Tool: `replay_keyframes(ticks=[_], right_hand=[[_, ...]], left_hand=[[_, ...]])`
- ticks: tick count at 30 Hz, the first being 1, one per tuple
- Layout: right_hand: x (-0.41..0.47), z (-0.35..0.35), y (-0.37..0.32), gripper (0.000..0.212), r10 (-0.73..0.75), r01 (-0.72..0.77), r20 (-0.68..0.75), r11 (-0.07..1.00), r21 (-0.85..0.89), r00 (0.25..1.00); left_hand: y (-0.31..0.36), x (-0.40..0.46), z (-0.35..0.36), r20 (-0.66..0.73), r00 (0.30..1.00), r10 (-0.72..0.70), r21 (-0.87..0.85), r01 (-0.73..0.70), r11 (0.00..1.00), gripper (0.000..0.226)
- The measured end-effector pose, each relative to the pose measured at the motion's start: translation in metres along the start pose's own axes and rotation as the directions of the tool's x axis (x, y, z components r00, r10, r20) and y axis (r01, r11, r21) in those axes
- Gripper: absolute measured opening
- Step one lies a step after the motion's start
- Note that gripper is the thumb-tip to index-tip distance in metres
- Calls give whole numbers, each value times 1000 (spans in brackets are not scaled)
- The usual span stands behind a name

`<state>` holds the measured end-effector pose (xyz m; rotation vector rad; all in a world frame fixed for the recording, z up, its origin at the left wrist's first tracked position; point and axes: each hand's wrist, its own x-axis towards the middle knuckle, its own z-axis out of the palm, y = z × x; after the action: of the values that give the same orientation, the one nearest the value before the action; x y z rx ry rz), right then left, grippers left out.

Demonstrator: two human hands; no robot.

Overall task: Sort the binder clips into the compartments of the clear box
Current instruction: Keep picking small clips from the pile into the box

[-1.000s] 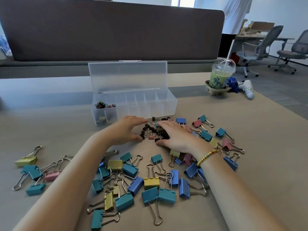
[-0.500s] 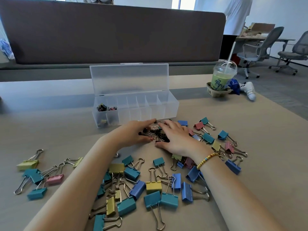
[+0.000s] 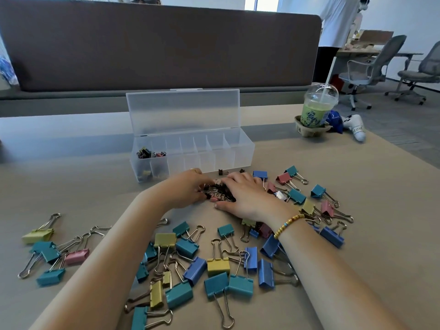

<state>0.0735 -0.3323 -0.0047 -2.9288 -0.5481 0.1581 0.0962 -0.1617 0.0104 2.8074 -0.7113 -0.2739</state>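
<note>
My left hand [image 3: 184,190] and right hand [image 3: 245,194] cup a heap of small black clips [image 3: 217,192] on the worktop [image 3: 357,234], fingers bent over it; whether either grip pinches one I cannot tell. Just beyond stands the clear box [image 3: 190,151], lid up, few clips in its left compartments. Bigger coloured clips [image 3: 217,266] lie nearer me.

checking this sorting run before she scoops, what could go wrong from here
1. Both hands, left hand and right hand, crowd the small black clips; a pink one sits among them and could get scooped along.
2. The clear box sits close ahead; a forward push may shove it.
</note>
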Motion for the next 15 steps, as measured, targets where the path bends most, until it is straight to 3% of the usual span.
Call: replay_keyframes(ticks=[7,15], right_hand=[[-3,2,-2,67,-26,26,-91,1000,-1,995],[-4,4,-1,62,-27,25,-129,1000,-16,991]], left_hand=[[5,-1,1,-43,999,11,-16,-12,1000,31],[9,2,5,-43,999,5,65,-2,998,39]])
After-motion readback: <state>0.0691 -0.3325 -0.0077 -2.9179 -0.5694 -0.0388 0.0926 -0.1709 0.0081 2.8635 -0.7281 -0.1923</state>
